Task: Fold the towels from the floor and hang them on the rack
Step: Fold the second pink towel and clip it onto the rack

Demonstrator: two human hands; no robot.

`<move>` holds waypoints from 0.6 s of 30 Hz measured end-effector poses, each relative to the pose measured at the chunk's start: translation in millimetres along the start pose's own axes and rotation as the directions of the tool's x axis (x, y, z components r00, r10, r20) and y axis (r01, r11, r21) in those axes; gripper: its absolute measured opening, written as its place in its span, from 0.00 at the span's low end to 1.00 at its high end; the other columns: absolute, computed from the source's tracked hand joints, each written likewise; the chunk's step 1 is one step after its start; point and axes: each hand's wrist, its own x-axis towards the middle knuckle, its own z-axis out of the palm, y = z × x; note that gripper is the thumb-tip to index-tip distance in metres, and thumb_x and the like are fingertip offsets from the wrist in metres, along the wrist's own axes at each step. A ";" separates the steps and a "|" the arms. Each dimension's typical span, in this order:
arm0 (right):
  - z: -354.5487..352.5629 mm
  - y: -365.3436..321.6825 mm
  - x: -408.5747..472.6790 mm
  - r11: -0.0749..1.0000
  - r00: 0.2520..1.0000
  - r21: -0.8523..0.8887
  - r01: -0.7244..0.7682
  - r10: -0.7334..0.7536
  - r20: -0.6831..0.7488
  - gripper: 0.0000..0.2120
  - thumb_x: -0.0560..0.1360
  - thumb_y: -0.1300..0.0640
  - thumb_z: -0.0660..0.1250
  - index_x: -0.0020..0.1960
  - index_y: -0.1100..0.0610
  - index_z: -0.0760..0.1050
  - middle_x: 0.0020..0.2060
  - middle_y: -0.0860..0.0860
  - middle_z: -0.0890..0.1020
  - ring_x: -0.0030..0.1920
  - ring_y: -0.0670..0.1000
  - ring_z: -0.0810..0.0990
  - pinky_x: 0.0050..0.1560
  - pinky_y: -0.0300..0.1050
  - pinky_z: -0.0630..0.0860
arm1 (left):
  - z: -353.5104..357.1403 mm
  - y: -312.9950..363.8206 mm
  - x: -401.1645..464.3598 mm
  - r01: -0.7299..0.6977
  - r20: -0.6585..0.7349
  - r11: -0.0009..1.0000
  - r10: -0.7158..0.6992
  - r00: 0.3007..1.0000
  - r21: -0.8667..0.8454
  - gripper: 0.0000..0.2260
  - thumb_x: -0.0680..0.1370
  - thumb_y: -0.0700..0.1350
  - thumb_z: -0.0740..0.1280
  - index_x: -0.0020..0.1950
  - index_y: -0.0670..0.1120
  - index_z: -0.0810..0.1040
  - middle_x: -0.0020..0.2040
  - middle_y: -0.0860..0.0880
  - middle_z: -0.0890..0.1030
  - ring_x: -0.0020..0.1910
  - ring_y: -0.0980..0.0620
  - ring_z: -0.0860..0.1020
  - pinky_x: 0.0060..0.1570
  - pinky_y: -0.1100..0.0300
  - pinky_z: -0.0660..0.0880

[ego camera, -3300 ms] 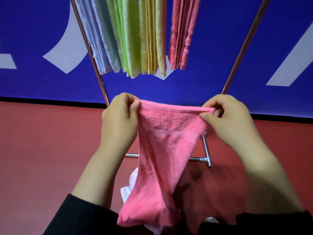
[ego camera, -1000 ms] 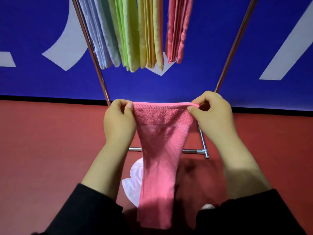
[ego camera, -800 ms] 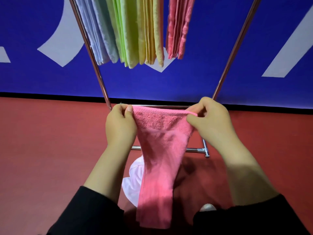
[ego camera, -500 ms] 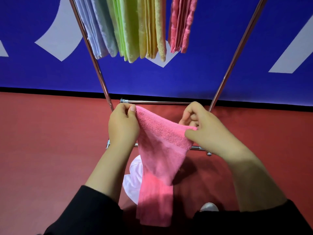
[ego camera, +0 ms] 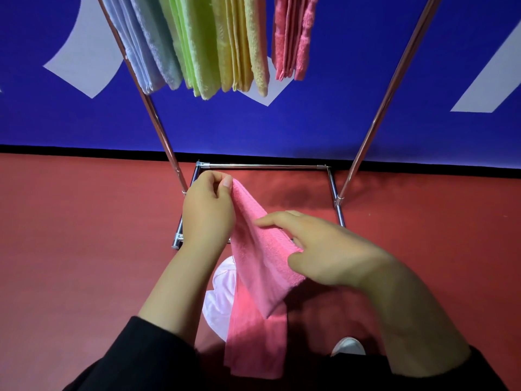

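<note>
Blue wall [ego camera: 324, 114] with pale shapes, black baseboard [ego camera: 84, 149] below; dull red floor [ego camera: 70, 249].

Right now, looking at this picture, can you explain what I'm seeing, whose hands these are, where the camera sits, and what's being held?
The one picture comes from a camera worn on a person's head, looking down at their own bare hands. The left hand pinches the top corner of a pink terry towel. The right hand, fingers straight, lies against the towel partway down. A metal rack stands ahead, with folded blue, green, yellow and pink towels hanging from its top. A white cloth lies on the red floor below.
</note>
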 end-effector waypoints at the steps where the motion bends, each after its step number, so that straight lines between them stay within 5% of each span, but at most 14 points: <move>1: -1.0 0.6 -0.8 1.000 1.000 -0.023 -0.004 0.004 0.001 0.35 0.68 0.66 0.60 0.67 0.34 0.63 0.63 0.34 0.69 0.57 0.43 0.74 0.60 0.44 0.73 | 1.0 0.5 -0.6 -0.007 0.001 1.000 0.007 1.000 -0.005 0.06 0.81 0.44 0.60 0.47 0.47 0.75 0.43 0.52 0.78 0.44 0.51 0.75 0.44 0.59 0.67; 7: -6.4 3.1 -5.9 0.996 0.999 -0.080 -0.025 0.023 -0.033 0.31 0.71 0.62 0.62 0.70 0.39 0.64 0.59 0.33 0.70 0.50 0.36 0.68 0.56 0.32 0.65 | 4.7 1.8 -2.7 -0.022 0.010 1.000 0.022 1.000 -0.008 0.05 0.81 0.43 0.61 0.47 0.47 0.75 0.42 0.53 0.77 0.43 0.52 0.74 0.43 0.60 0.66; 10: -5.6 5.0 -4.7 0.999 0.993 -0.018 -0.037 0.035 -0.112 0.25 0.73 0.59 0.63 0.67 0.40 0.69 0.38 0.33 0.70 0.38 0.28 0.70 0.41 0.26 0.64 | 5.2 1.6 -3.7 -0.022 0.013 1.000 0.022 1.000 -0.009 0.06 0.81 0.44 0.61 0.47 0.47 0.75 0.40 0.54 0.77 0.43 0.52 0.74 0.43 0.60 0.66; 12: -4.3 5.7 -2.0 0.999 0.987 0.035 -0.041 0.046 -0.157 0.21 0.74 0.60 0.63 0.64 0.43 0.74 0.34 0.35 0.70 0.35 0.29 0.70 0.38 0.29 0.64 | 5.8 1.7 -3.9 -0.018 0.019 1.000 0.019 1.000 -0.014 0.06 0.81 0.44 0.61 0.47 0.47 0.75 0.39 0.56 0.76 0.42 0.53 0.74 0.43 0.60 0.66; 16: -3.7 7.1 2.2 1.000 0.961 0.015 -0.008 0.012 -0.276 0.24 0.72 0.66 0.58 0.58 0.43 0.80 0.50 0.41 0.80 0.52 0.39 0.76 0.57 0.40 0.71 | 6.1 1.9 -2.6 -0.035 0.021 0.999 0.035 0.999 -0.018 0.06 0.81 0.44 0.61 0.47 0.48 0.75 0.39 0.58 0.76 0.39 0.57 0.74 0.39 0.62 0.66; 18: -4.9 8.3 2.3 1.000 0.952 -0.018 -0.010 0.004 -0.305 0.27 0.71 0.69 0.57 0.55 0.42 0.81 0.50 0.45 0.80 0.53 0.45 0.77 0.58 0.40 0.71 | 6.1 1.9 -2.1 -0.051 0.031 0.999 0.052 0.998 -0.018 0.06 0.81 0.44 0.61 0.46 0.48 0.75 0.39 0.58 0.76 0.38 0.62 0.73 0.37 0.67 0.67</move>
